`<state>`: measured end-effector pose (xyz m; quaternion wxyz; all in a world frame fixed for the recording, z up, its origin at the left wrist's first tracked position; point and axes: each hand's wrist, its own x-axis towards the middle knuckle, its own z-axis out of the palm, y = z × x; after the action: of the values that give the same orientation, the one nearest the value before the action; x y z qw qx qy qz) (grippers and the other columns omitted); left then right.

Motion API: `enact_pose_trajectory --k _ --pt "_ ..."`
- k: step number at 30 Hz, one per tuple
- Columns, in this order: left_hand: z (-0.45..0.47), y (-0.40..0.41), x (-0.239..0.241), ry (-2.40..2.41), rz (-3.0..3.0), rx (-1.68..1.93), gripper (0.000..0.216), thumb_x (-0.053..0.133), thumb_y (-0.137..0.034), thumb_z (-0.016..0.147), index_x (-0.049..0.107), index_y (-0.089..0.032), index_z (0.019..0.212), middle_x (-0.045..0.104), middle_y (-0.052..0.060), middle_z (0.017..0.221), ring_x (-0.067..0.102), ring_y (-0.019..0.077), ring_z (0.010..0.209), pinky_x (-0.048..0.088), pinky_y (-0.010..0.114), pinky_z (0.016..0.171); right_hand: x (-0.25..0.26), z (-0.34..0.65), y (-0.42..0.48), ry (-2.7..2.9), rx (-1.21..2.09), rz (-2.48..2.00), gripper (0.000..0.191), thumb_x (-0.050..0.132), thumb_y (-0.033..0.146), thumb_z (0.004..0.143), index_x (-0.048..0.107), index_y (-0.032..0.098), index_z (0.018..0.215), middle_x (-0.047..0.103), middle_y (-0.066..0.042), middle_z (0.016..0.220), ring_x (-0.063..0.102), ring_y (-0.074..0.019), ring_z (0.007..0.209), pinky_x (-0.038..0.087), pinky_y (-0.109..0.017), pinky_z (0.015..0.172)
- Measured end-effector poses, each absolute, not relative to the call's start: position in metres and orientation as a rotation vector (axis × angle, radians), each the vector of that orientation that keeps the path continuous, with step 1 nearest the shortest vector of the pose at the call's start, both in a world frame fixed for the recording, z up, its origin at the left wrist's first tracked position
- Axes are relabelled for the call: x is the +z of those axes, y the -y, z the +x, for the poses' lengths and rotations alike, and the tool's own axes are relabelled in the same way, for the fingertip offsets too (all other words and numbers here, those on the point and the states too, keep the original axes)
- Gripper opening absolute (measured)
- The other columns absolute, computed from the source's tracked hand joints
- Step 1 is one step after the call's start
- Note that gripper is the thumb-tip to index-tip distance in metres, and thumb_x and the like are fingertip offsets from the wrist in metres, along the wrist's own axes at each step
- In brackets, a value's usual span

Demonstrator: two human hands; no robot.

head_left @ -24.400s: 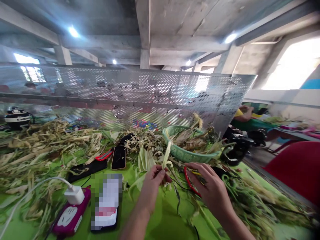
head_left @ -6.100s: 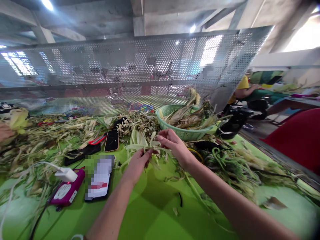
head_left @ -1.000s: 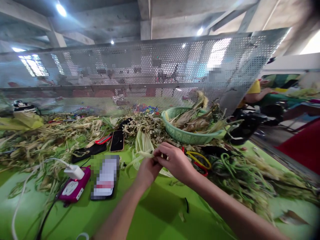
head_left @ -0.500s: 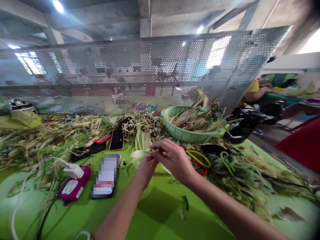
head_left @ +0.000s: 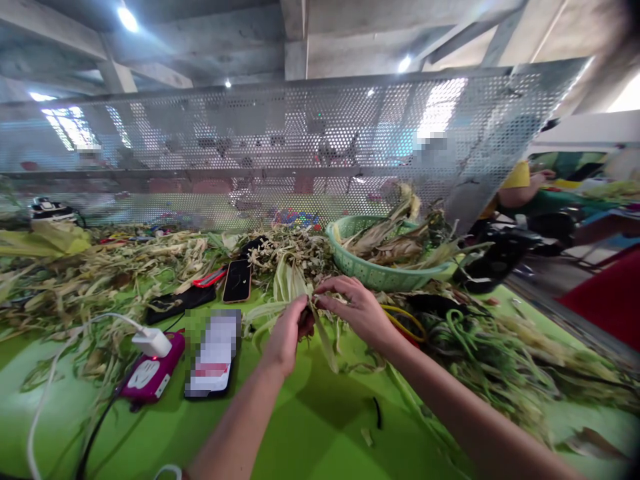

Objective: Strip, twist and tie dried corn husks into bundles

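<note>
Both my hands meet over the green table (head_left: pixel 310 427), just in front of a heap of pale corn husks. My left hand (head_left: pixel 287 333) is closed on a pale green husk strip (head_left: pixel 324 340) whose loose end hangs down toward the table. My right hand (head_left: pixel 357 310) pinches the same strip at its top, fingers bent. Just behind my hands lies a bundle of pale green husks (head_left: pixel 287 283).
A green basket (head_left: pixel 370 270) full of dry husks stands behind my right hand. Phones (head_left: pixel 214 353) (head_left: pixel 237 280) and a magenta power strip (head_left: pixel 150 373) with a white plug lie at left. Scissors with yellow and red handles (head_left: pixel 407 323) lie at right. A perforated metal screen (head_left: pixel 280 147) closes the back. Another person sits far right.
My hands have moved slightly apart and the husk strip now hangs down between them, where half a second ago it was held crosswise.
</note>
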<state>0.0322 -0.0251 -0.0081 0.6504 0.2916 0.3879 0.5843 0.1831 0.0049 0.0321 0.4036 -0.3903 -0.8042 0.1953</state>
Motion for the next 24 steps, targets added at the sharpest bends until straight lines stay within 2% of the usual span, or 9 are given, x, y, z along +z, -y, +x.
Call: enact_pose_trajectory --k 5,10,13,16,19,24 --pt "0.031 0.027 -0.005 -0.913 0.814 1.293 0.028 0.063 -0.044 0.075 0.054 -0.017 0.073 0.048 -0.004 0.063 0.041 0.0084 0.058 0.033 0.021 0.057 0.029 0.184 -0.007 1.96 0.475 -0.995 0.012 0.064 0.03 0.081 0.064 0.021 0.074 0.066 -0.003 0.084 0.058 -0.0197 0.086 0.042 -0.032 0.082" --pt "0.027 0.03 -0.001 -0.942 1.028 1.277 0.025 0.059 -0.043 0.079 0.055 -0.019 0.076 0.05 -0.004 0.062 0.042 0.0094 0.058 0.031 0.022 0.057 0.023 0.183 -0.009 1.862 0.701 -1.056 0.017 0.059 0.036 0.083 0.065 0.02 0.081 0.064 -0.001 0.075 0.058 -0.0176 0.074 0.044 -0.028 0.069" --pt "0.027 0.031 -0.002 -0.991 1.146 1.239 0.028 0.057 -0.047 0.081 0.06 -0.019 0.085 0.055 -0.002 0.067 0.045 0.0113 0.062 0.033 0.024 0.06 0.023 0.181 -0.008 1.787 0.962 -1.03 0.023 0.061 0.04 0.081 0.068 0.018 0.087 0.066 -0.002 0.081 0.06 -0.0184 0.078 0.045 -0.029 0.072" --pt "0.028 0.031 -0.004 -0.989 1.215 1.199 0.031 0.055 -0.048 0.082 0.063 -0.02 0.09 0.058 -0.001 0.071 0.047 0.0129 0.065 0.035 0.025 0.063 0.024 0.178 -0.007 1.644 1.159 -0.971 0.025 0.068 0.039 0.074 0.068 0.017 0.084 0.065 -0.002 0.078 0.059 -0.0172 0.075 0.045 -0.03 0.072" --pt "0.03 0.03 -0.007 -0.932 1.17 1.186 0.03 0.055 -0.048 0.082 0.062 -0.019 0.088 0.059 -0.001 0.072 0.048 0.0132 0.067 0.036 0.026 0.066 0.024 0.176 -0.006 1.52 1.219 -0.937 0.024 0.073 0.038 0.069 0.064 0.017 0.077 0.061 0.001 0.07 0.055 -0.0146 0.068 0.044 -0.028 0.067" --pt "0.03 0.031 -0.005 -0.985 1.114 1.221 0.033 0.057 -0.051 0.08 0.063 -0.019 0.082 0.059 0.0 0.07 0.049 0.0134 0.067 0.037 0.026 0.067 0.024 0.173 -0.003 1.477 1.239 -0.923 0.024 0.072 0.037 0.069 0.061 0.017 0.076 0.06 0.001 0.07 0.053 -0.0137 0.067 0.043 -0.027 0.065"
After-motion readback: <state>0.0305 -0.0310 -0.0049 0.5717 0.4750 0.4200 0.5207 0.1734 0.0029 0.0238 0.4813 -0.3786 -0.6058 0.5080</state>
